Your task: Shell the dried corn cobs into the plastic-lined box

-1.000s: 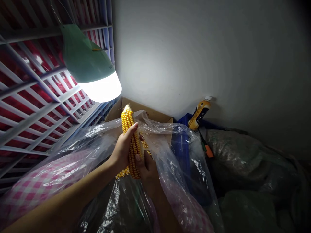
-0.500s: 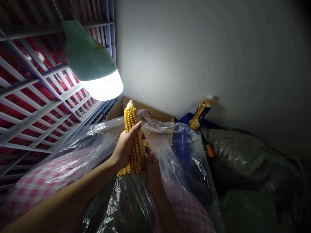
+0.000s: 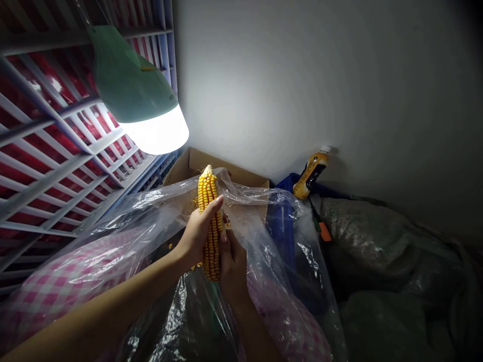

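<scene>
A yellow ear of corn [image 3: 212,254] stands almost upright in front of me, its pale tip pointing up and away. My left hand [image 3: 193,232] is wrapped round its middle, the thumb lying across the front. Lower down, my right hand [image 3: 234,266] is closed against the right side of the ear, its thumb pressing on the kernels; most of its fingers are hidden. Below and behind the ear, loose corn kernels [image 3: 195,266] show partly. A clear plastic bag [image 3: 162,203] spreads open beneath both hands and over my lap.
A lit green lamp [image 3: 132,80] hangs at upper left before a slatted plastic crate [image 3: 75,163]. Behind the bag is a cardboard box [image 3: 245,178]. To the right are a blue crate [image 3: 281,226], a drink bottle [image 3: 311,173] and dark sacks [image 3: 377,246]. A wall rises behind.
The ear of corn and my left hand have shifted slightly down and right. My right thumb has come up onto the ear's front right side, and its tip now shows.
</scene>
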A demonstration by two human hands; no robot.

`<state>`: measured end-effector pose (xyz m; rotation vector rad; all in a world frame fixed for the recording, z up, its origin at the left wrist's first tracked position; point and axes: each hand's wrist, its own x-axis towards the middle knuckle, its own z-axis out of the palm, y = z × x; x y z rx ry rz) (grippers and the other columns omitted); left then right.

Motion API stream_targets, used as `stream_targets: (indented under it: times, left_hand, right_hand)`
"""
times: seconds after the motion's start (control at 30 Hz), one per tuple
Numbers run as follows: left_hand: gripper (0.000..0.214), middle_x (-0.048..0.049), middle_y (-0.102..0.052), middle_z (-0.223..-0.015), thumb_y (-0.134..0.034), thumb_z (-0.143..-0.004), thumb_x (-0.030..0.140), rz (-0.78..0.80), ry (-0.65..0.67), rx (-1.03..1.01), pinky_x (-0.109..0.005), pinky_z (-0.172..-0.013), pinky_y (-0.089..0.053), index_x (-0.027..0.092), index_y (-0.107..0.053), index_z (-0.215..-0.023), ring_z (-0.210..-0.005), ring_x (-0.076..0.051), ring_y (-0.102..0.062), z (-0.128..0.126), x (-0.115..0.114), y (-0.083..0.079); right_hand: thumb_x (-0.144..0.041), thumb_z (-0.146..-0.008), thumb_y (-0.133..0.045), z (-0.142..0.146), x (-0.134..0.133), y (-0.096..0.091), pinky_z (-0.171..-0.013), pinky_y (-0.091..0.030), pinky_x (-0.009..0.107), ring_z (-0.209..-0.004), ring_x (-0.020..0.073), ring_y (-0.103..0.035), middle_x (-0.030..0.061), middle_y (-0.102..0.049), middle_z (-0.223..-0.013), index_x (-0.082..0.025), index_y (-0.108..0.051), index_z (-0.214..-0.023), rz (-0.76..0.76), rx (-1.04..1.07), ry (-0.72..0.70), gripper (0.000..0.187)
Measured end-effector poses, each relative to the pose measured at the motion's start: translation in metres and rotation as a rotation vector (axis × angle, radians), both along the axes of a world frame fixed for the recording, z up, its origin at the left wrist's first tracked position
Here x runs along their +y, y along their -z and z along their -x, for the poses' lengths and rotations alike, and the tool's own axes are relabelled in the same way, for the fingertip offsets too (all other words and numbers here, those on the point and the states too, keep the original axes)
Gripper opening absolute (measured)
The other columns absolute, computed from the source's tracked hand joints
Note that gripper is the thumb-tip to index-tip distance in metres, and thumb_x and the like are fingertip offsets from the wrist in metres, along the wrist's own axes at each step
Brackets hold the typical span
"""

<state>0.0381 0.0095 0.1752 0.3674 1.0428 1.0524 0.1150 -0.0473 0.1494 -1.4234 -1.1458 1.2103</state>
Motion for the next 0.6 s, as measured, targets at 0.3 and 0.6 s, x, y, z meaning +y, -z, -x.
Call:
stream_targets:
  times: [0.3,0.6]
  left_hand:
    - [0.037,-0.0007,-0.054,-0.054,-0.060,-0.066,0.050,-0.067,0.090,0.008,-0.028,-0.042,-0.045,0.014,-0.054,-0.069,-0.044,-0.015,-0.053,0.001,-0.003,-0.006]
    - [0.040,-0.0075,-0.065,-0.073,-0.059,-0.069,0.050,-0.129,0.082,0.093,-0.023,-0.055,-0.046,0.011,-0.063,-0.078,-0.055,-0.013,-0.056,-0.005,-0.010,0.009]
  right_hand:
    - [-0.059,-0.083,-0.020,-0.009,0.012,-0.005,-0.059,-0.045,0.027,-0.070,0.0175,-0.059,0.0066,-0.063,-0.079,-0.017,-0.062,-0.090,0.179,0.220,0.016,0.060]
    - [-0.047,-0.084,-0.036,-0.007,0.008,-0.002,-0.060,-0.044,0.026,-0.071,0.0166,-0.057,0.0043,-0.061,-0.082,-0.019,-0.053,-0.098,-0.037,-0.083,-0.050,0.035]
